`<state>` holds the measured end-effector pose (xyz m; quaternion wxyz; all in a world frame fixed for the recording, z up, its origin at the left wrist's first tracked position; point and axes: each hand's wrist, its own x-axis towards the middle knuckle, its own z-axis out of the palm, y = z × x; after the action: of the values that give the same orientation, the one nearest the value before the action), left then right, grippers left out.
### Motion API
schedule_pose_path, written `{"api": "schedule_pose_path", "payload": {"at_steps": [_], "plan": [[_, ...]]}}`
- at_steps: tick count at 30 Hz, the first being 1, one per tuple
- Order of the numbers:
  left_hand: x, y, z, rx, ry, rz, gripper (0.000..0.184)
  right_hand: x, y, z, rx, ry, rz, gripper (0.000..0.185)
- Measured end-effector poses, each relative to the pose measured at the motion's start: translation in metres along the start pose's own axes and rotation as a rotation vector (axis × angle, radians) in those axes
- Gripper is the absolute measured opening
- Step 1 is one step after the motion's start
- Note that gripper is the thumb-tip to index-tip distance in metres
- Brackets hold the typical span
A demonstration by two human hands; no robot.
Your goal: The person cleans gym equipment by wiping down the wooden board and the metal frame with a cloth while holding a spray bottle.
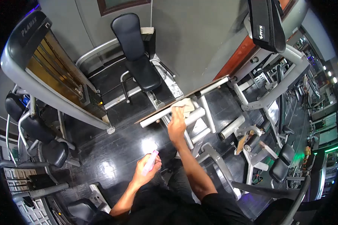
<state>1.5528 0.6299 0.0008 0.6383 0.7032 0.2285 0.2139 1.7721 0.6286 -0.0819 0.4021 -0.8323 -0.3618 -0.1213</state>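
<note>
My right hand (176, 125) presses a cream cloth (184, 107) against the white metal frame (195, 116) of a gym machine, near the middle of the view. Its fingers lie over the cloth. Lower and to the left, my left hand (148, 168) is wrapped round a pink object (150, 162), held upright over the dark floor in front of my body. A long white tube (156, 117) of the frame runs out to the left of the cloth.
A black padded seat (145, 73) stands beyond the frame, by the grey wall. At the left rises a weight-stack machine (60, 98). Grey curved bars (218, 165) are close to my right arm, with more machines (281, 165) further right.
</note>
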Motion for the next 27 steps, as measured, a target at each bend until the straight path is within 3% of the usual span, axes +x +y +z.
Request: {"api": "schedule_pose_path", "payload": {"at_steps": [5,11,15,17,18,20,22,27], "plan": [[-0.009,-0.008,-0.006,-0.086,-0.011,-0.089,0.011,-0.031,-0.04,-0.005,-0.062,-0.204,-0.036,0.043],[-0.005,0.004,-0.014,0.034,-0.032,-0.048,0.012,-0.02,-0.011,-0.027,-0.067,-0.479,-0.424,0.052],[-0.004,0.009,-0.016,0.119,-0.006,0.035,0.014,0.002,0.027,-0.046,-0.198,-0.553,-0.343,0.054],[-0.005,0.01,-0.016,0.135,0.003,0.04,0.014,0.015,0.03,-0.069,-0.048,-0.611,0.272,0.054],[-0.005,0.011,-0.015,0.145,0.012,0.041,0.014,0.015,0.049,-0.069,-0.05,-0.608,0.271,0.054],[-0.003,0.012,-0.017,0.134,-0.042,0.016,0.014,0.01,0.079,-0.072,0.282,-0.236,0.274,0.051],[0.007,0.015,-0.012,0.112,-0.082,0.0,0.014,0.008,0.086,-0.093,0.451,-0.232,0.661,0.046],[0.048,0.023,0.004,0.062,-0.278,0.074,0.015,0.002,0.125,-0.118,0.704,-0.038,0.785,0.038]]}}
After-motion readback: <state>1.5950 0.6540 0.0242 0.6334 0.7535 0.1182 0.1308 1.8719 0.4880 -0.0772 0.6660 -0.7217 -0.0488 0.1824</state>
